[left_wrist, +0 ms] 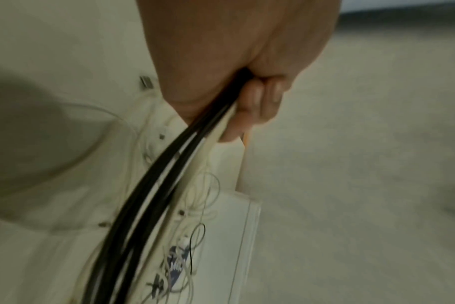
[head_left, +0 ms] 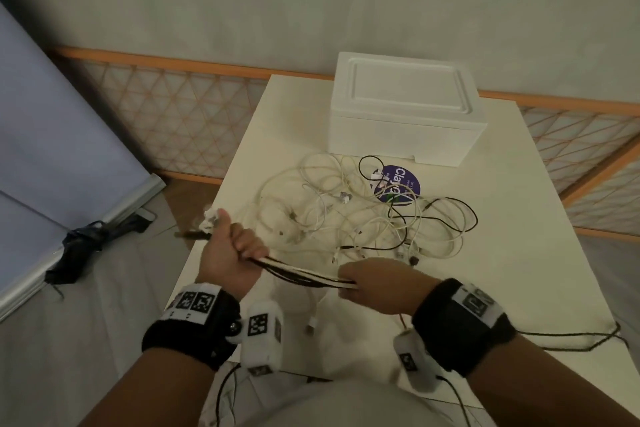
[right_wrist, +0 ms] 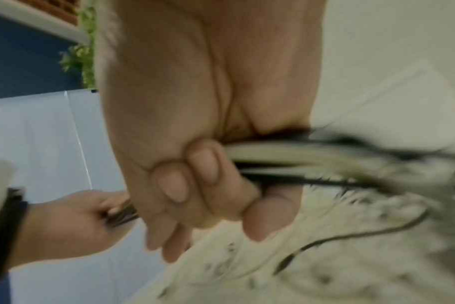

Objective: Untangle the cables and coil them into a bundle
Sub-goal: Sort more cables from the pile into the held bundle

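We've got both fists wrapped round the strands point(head_left: 304, 272) — left hand point(head_left: 228, 253), right hand point(head_left: 374, 284) — pulled taut between them, probably to straighten for coiling. Tangle point(head_left: 363, 215) sits on the desk point(head_left: 502, 253) just beyond the fingers point(right_wrist: 203, 164).

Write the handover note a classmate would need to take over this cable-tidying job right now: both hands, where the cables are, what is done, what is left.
Left hand: grips one end of a stretched bunch of black and white cables.
Right hand: grips the other end of the same bunch.
Loose tangle of cables: mostly white with some black, lies on the white table before the foam box, partly over a round purple sticker.
Done: some strands gathered and pulled straight between the hands.
Left: untangle the pile, then coil everything into a bundle.
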A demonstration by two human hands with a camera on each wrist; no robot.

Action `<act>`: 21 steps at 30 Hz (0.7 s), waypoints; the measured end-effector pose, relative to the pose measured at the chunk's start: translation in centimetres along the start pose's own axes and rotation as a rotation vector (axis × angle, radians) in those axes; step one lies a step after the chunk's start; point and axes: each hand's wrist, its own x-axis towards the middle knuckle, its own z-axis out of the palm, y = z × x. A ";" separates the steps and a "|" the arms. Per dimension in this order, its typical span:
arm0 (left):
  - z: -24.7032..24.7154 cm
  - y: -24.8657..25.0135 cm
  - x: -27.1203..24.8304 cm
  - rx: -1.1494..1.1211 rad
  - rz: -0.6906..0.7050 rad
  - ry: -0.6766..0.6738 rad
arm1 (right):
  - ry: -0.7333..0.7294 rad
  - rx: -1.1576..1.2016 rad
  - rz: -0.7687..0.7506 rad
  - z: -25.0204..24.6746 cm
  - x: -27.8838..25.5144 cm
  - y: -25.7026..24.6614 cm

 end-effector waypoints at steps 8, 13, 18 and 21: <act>-7.0 -4.4 -0.6 0.094 -0.200 0.189 | -0.194 0.292 0.202 3.1 -2.1 4.1; -8.6 -5.1 -1.6 0.050 -0.285 0.103 | 0.016 -0.031 0.054 5.1 2.3 2.4; -8.1 -4.9 -2.3 0.167 -0.336 0.113 | -0.020 -0.196 -0.283 6.6 6.2 -1.5; -7.7 -4.4 -2.2 0.162 -0.301 0.140 | 0.000 -0.216 -0.346 7.0 7.5 -1.3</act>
